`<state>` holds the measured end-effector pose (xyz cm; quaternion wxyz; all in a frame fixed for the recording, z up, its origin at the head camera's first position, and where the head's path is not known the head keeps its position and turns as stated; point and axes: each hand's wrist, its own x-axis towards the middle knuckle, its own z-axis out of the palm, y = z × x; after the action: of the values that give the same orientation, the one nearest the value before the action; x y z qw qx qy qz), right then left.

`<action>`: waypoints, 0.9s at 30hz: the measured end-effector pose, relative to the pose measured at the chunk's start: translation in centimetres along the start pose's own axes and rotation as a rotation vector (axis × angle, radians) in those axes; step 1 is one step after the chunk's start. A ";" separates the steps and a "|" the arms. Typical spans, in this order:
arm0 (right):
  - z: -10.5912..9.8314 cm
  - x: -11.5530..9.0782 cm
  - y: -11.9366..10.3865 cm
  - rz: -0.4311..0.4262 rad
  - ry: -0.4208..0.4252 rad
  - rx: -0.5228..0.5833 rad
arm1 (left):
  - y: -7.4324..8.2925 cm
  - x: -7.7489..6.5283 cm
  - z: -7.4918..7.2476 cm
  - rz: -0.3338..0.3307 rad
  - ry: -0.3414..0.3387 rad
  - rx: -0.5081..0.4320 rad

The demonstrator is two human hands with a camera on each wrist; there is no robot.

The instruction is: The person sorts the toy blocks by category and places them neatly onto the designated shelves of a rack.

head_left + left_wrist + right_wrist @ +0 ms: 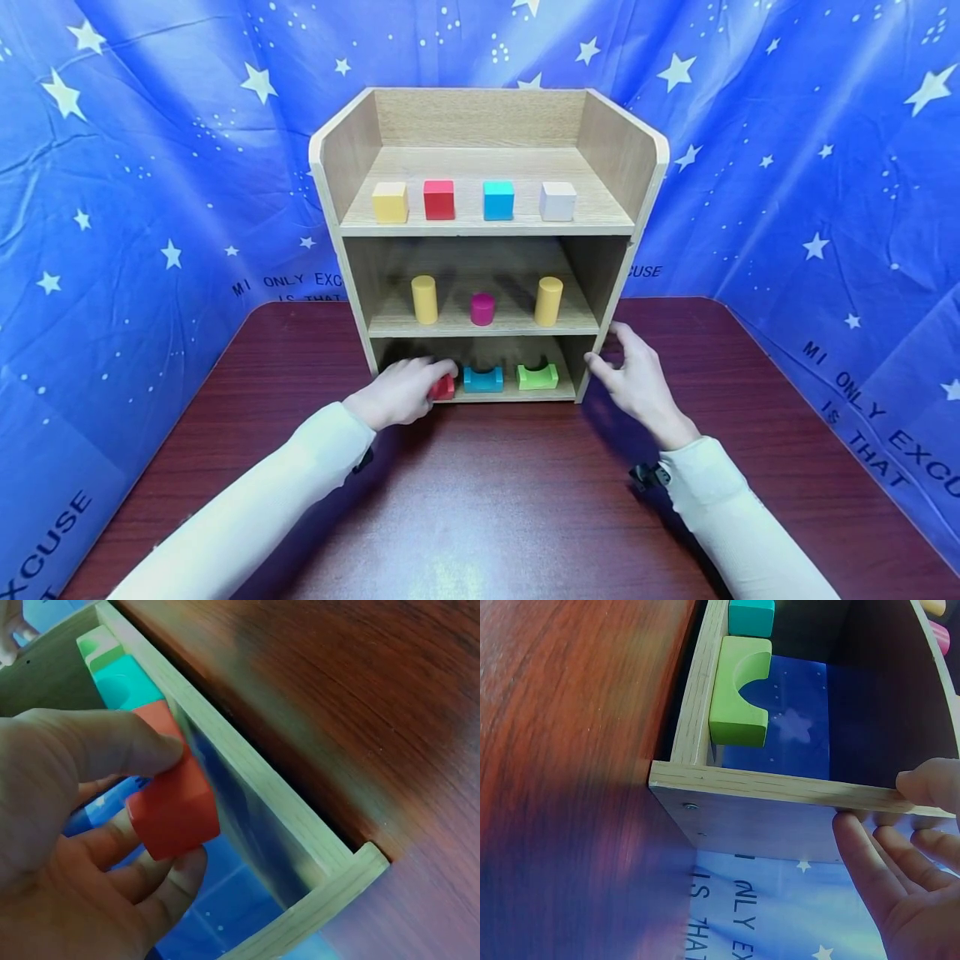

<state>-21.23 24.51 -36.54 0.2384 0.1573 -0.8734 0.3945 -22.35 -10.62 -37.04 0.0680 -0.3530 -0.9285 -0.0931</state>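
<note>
My left hand [397, 392] is at the lower left of the small wooden shelf [487, 231], pinching a red arch block [176, 814] between thumb and fingers. In the head view most of that block is hidden behind the hand. Right beside it on the bottom level sit a blue arch block [483, 380] and a green arch block [537, 377], hollows facing up. My right hand [639, 382] holds the front edge of the shelf's right side panel [780, 787], thumb on the inner side and fingers against the outer face.
Yellow, red, blue and white cubes [498, 201] line the top level. On the middle level, two yellow cylinders [424, 300] flank a short magenta cylinder [482, 309]. The shelf stands on a dark red wooden table [510, 492], before a blue star-patterned cloth [180, 167].
</note>
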 end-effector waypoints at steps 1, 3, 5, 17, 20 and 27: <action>0.0 0.0 0.0 0.001 0.000 0.002 | 0.0 0.1 0.0 -0.003 -0.003 0.000; 0.0 0.0 -0.1 0.002 0.000 0.006 | -0.1 0.3 0.1 -0.015 -0.016 0.006; 0.0 0.0 0.0 0.002 0.000 0.006 | -0.2 0.5 0.2 -0.032 -0.025 0.005; 0.0 0.0 0.0 0.006 -0.005 -0.004 | -0.7 0.9 0.6 -0.070 -0.066 -0.007; 0.1 -0.1 0.1 0.000 0.003 -0.016 | -0.9 1.0 0.7 -0.071 -0.061 -0.016; 0.0 -0.1 0.2 -0.002 0.008 -0.019 | -1.2 0.9 0.6 -0.092 -0.083 -0.043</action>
<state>-21.27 24.59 -36.70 0.2439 0.1543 -0.8760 0.3865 -23.86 -10.73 -37.59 0.0175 -0.3150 -0.9435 -0.1012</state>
